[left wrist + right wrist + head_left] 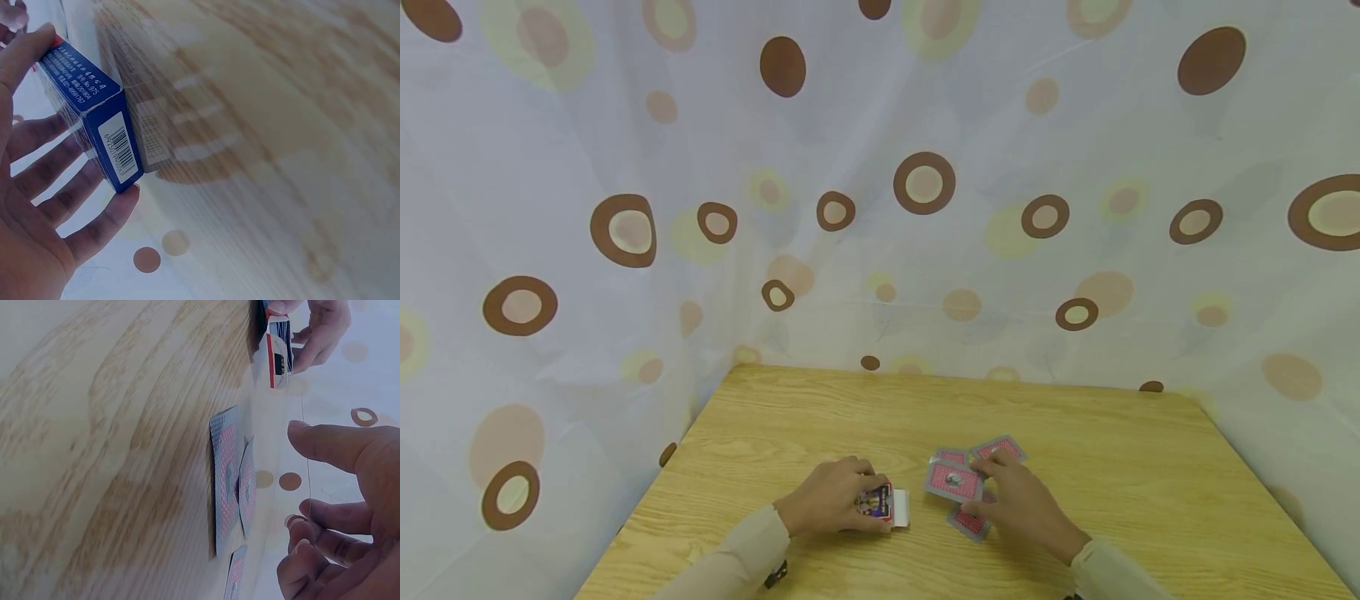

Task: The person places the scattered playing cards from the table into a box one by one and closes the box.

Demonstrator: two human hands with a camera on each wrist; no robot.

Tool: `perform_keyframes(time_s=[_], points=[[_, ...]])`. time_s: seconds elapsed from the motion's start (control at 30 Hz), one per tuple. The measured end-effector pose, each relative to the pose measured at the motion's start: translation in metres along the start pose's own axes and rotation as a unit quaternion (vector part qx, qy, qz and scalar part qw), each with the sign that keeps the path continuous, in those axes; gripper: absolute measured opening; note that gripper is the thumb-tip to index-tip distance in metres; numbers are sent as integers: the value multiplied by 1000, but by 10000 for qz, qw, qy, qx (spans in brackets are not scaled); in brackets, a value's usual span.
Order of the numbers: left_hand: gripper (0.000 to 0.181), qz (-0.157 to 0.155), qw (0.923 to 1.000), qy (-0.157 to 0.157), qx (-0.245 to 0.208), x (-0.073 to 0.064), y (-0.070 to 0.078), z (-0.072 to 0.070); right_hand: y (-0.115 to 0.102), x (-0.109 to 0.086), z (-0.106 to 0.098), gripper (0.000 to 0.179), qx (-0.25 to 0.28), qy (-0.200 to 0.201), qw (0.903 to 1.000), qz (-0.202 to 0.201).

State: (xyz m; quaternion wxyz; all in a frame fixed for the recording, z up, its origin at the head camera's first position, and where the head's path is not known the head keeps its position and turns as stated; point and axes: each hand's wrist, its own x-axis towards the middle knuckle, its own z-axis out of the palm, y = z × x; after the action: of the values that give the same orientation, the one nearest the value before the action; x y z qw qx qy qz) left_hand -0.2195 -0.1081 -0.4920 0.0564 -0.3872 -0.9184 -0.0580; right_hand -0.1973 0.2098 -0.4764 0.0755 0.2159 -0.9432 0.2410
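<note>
My left hand grips a playing card box low over the table, thumb on one narrow side and fingers on the other. Its white flap stands open toward the right, and card edges show inside in the right wrist view. The box's blue end with a barcode faces the left wrist camera. Between thumb and fingers my right hand pinches a red-backed playing card, seen edge-on as a thin line in the right wrist view. Several more red-backed cards lie loosely spread beneath and around it.
A wood-grain table lies under both hands. Behind it and along both sides hangs a white curtain with brown and pale dots. One loose card lies just beyond the right hand's fingers.
</note>
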Motion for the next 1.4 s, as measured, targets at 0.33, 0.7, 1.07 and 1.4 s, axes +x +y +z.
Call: perform_keyframes(time_s=[0.33, 0.7, 1.07, 1.4], points=[[76, -7, 10000, 40, 12, 0, 0, 0, -13, -1, 1, 66, 164, -107, 9992, -337], [73, -42, 10000, -7, -13, 0, 1, -1, -19, -2, 9, 67, 256, -180, 9977, -608], [73, -39, 10000, -40, -41, 1, 1, -2, -24, -3, 20, 73, 112, -426, 9978, -491], [73, 45, 10000, 49, -22, 0, 2, -2, -32, -2, 22, 73, 35, -419, 9974, -588]])
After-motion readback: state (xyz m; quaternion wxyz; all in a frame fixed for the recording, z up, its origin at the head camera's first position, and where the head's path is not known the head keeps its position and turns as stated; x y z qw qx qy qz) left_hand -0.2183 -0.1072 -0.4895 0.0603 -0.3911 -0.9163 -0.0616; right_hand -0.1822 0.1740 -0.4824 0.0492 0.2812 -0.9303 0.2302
